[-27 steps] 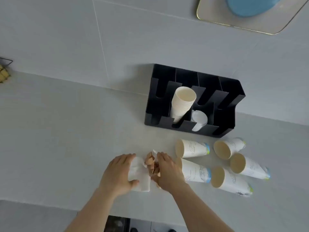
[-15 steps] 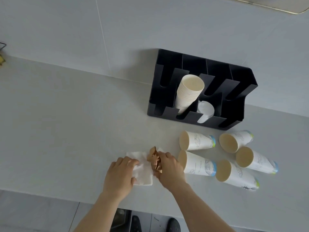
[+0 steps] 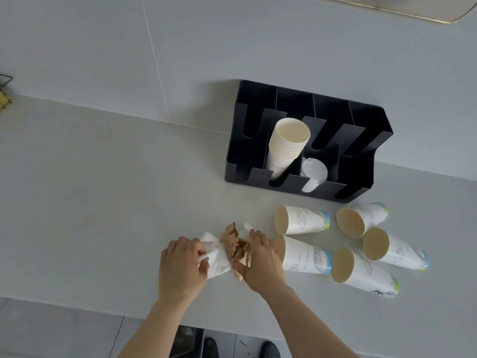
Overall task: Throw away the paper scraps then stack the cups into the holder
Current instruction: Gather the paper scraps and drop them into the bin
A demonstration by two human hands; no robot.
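Observation:
My left hand (image 3: 180, 264) grips a crumpled white napkin (image 3: 216, 262) on the counter. My right hand (image 3: 260, 262) closes on brown paper scraps (image 3: 236, 245) bunched against the napkin. Several printed paper cups lie on their sides to the right, the nearest cup (image 3: 304, 257) touching my right hand, another cup (image 3: 302, 219) just behind it. A black cup holder (image 3: 366, 161) stands against the wall; one slot holds a stack of cups (image 3: 287, 146), the slot beside it white lids (image 3: 313, 173).
The pale counter (image 3: 103, 189) ends at a front edge just below my wrists. A wire basket (image 3: 5, 94) sits at the far left edge. A gold-rimmed tray (image 3: 413, 9) shows at the top right. Dark shoes (image 3: 211, 347) appear on the floor below.
Both hands have drawn together, bunching the flat napkin around the brown scraps. The view has dropped slightly, pushing the tray toward the top edge.

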